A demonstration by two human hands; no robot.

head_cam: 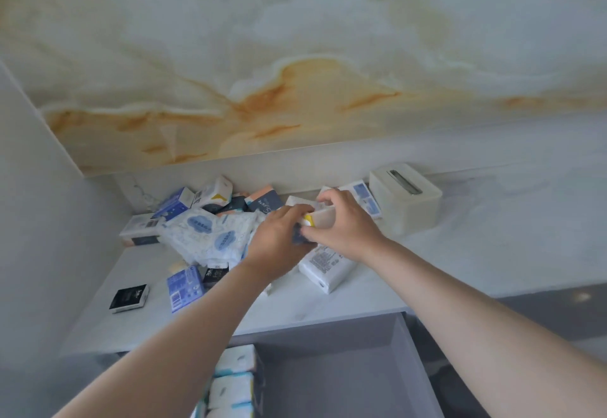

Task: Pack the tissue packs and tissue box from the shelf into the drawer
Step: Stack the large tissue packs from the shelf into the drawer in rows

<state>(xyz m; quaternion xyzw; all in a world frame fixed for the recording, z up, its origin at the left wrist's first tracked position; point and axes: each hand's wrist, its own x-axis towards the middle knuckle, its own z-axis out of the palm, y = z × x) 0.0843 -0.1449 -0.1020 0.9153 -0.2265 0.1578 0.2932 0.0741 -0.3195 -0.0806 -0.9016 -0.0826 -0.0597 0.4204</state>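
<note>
Both hands meet over the shelf [295, 302], the left hand [279, 237] and right hand [343, 225] each curled round one small yellow-marked tissue pack [321, 217] above the heap of tissue packs [210, 233], the tissue box [405, 199] standing just to their right, the open drawer [328, 371] below holding several packs.

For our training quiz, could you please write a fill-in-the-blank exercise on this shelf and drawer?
1. The cream rectangular tissue box stands at the ___ end of the pile of packs on the white shelf.
2. The left hand and right hand grip a white tissue pack with a ___ spot.
3. The grey drawer below stands ___.
Missing: right; yellow; open.
</note>
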